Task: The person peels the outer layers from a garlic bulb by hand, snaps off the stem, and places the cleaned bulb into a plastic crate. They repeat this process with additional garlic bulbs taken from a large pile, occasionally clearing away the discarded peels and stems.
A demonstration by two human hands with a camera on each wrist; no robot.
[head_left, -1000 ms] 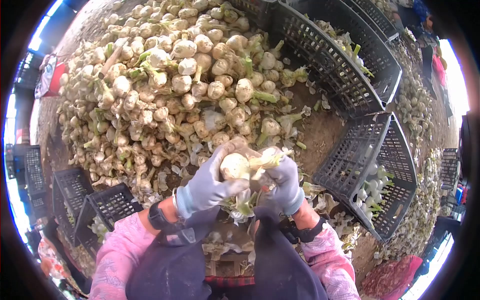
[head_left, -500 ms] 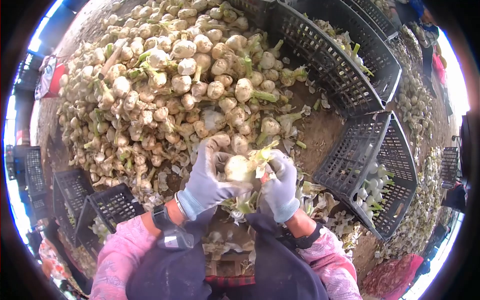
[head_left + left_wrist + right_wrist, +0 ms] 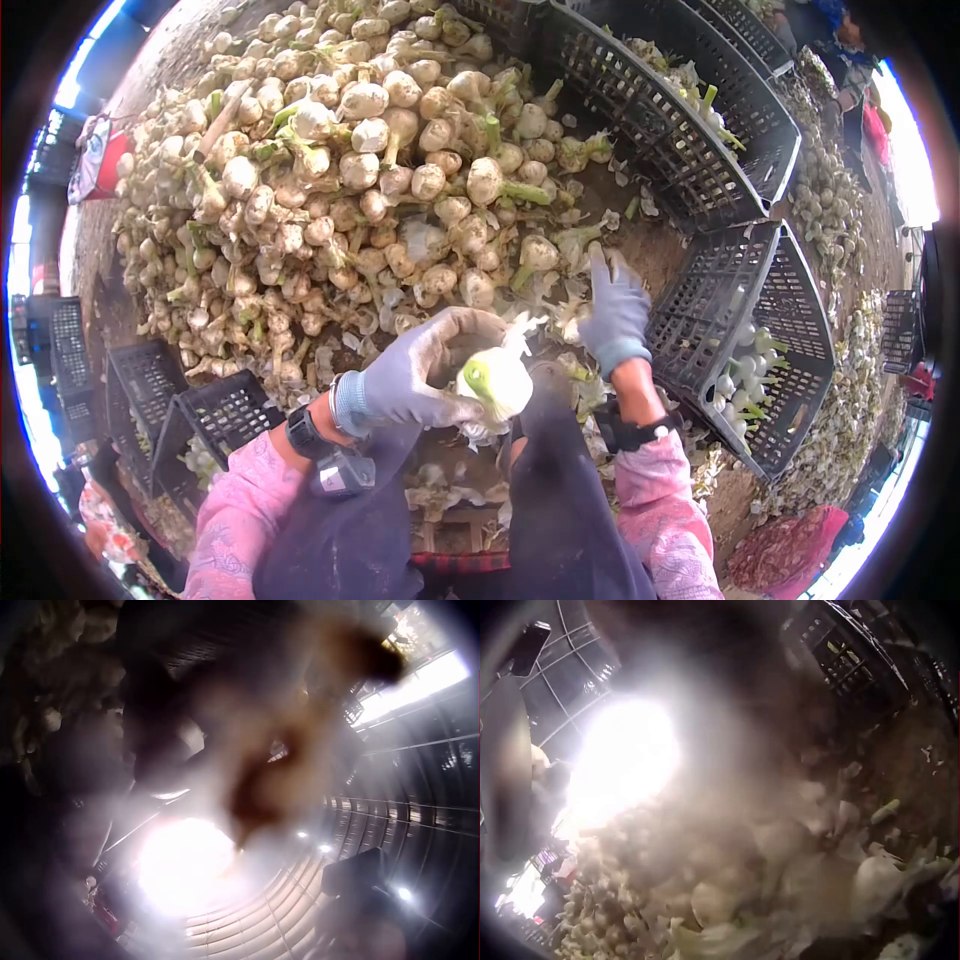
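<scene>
My gloved left hand grips a pale bulb with a green cut top, in front of the heap's lower edge in the head view. To its right, my gloved right hand is stretched away with straight fingers, over loose skins beside a black crate. I cannot tell whether anything lies under its palm. A large heap of bulbs with stems and dry skins spreads beyond both hands. Both wrist views are blurred and glare-filled; the right one shows bulbs and leaves below.
Black crates stand at right, the nearer crate holding white bulbs with green stems. Another crate stands at lower left. A red mesh sack lies at lower right. More bulbs cover the ground at far right.
My right hand has left the bulb and moved right and forward, its fingers straightened. The bulb stays in my left hand, turned so its green top shows, slightly lower and to the right.
</scene>
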